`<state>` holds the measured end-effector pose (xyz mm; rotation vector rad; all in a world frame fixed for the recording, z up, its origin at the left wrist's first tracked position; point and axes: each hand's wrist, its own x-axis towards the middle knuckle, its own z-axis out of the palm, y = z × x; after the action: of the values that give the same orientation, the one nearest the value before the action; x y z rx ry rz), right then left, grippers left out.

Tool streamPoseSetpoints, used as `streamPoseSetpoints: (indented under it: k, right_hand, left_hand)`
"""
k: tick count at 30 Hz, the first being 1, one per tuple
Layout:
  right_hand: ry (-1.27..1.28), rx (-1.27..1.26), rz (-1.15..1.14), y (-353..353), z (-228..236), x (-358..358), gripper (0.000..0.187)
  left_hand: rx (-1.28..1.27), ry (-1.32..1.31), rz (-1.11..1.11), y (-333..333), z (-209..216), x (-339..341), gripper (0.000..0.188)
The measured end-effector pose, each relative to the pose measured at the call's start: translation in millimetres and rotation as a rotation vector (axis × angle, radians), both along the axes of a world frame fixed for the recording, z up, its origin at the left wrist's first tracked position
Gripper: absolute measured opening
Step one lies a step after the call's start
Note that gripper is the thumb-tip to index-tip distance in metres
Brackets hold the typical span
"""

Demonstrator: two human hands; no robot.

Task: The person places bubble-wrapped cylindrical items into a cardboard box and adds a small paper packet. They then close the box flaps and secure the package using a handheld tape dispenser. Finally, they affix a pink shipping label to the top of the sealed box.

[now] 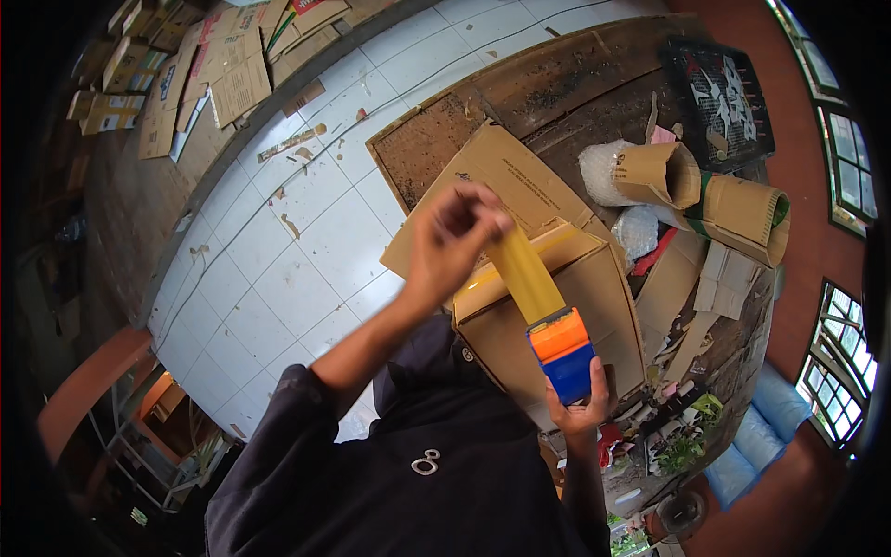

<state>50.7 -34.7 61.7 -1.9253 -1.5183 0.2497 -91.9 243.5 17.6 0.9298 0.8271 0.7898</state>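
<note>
My right hand (pixel 583 406) grips an orange and blue tape dispenser (pixel 564 355) held over a brown cardboard box (pixel 603 297). A strip of yellowish tape (pixel 525 271) runs from the dispenser up to my left hand (pixel 453 241), whose fingers pinch its free end above the box's far edge. The box's flaps are together and the tape lies along its top seam. My dark sleeves fill the lower middle of the view.
The box rests on a worn wooden table (pixel 557 84) with rolled cardboard (pixel 742 213), a bubble-wrapped bundle (pixel 603 172), a black crate (pixel 719 97) and small clutter. Flattened cartons (pixel 213 65) lie on the white tiled floor (pixel 278 241) beyond.
</note>
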Motion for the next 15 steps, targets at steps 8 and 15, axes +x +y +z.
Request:
streamPoseSetpoints:
  k: [8,15]
  right_hand:
    - [-0.128,-0.103,-0.085,28,17,-9,0.07]
    - [-0.175,-0.167,-0.11,27,18,-16,0.061]
  left_hand:
    - [-0.039,0.049,-0.064,45,-70,9,0.021]
    - [-0.166,0.146,-0.029,11,-130,25,0.022]
